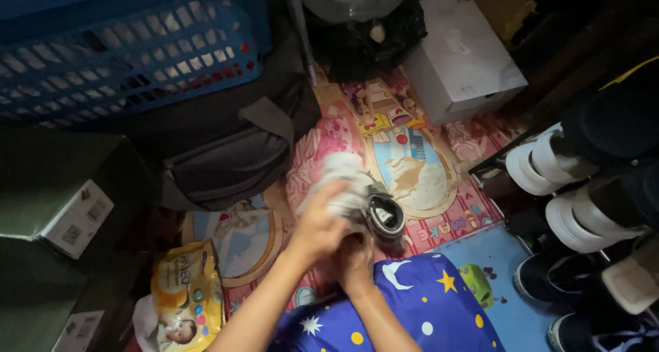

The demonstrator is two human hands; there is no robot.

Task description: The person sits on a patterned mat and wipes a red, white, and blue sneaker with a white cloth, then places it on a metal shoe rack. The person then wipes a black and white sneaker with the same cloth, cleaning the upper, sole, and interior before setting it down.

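- Shoe (383,218): dark, opening turned up toward me so the insole shows. I hold it above the patterned floor mat (419,173), in the middle of the view.
- Cloth (343,180): white, bunched, pressed against the left side and top of the shoe.
- My left hand (319,228): fingers curled closed around the white cloth, on top of the shoe.
- My right hand (355,259): under the rear of the shoe, fingers wrapped up around it; exact grip partly hidden by the left hand.
- Blue star-print fabric (412,304): directly below my wrists, near the bottom edge.
- Dark bag (226,160): on the floor just left of the shoe.
- Blue plastic basket (123,50): behind the bag, upper left.
- White box (460,57): on the mat, upper right of the shoe.
- Shoe rack (583,208): far right, white-soled shoes stacked toes toward me.
- Yellow packet (187,297): on the floor at lower left, beside dark cardboard boxes (62,214).
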